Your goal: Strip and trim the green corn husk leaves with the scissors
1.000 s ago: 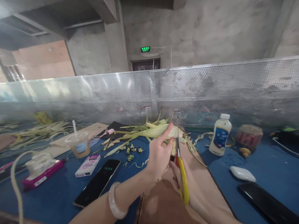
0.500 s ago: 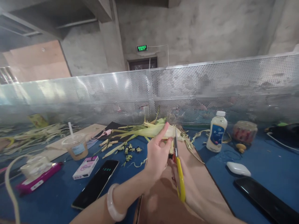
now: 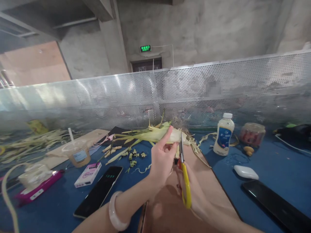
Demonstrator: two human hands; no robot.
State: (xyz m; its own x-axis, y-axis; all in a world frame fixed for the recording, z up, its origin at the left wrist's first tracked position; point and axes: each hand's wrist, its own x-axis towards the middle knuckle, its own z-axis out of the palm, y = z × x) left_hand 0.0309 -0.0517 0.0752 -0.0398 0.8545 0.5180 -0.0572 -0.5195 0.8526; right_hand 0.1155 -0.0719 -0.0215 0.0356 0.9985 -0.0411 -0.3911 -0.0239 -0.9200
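Observation:
My left hand is closed round a pale green husked stalk that lies across the far end of a brown board; its forefinger stretches along the stalk. My right hand grips yellow-handled scissors, blades pointing up and touching the stalk just right of my left fingers. I cannot tell whether the blades are apart. Cut green bits and loose husk strips lie on the blue table beside the stalk.
On the left lie a black phone, a pink-white small box, a plastic cup with straw and a pink wipes pack. At right stand a white bottle, a jar, a white case, another phone. A perforated metal screen runs behind.
Both hands, stalk and scissors keep their grip and pose; the view has drifted slightly, so everything sits a little lower-left to up in the frame.

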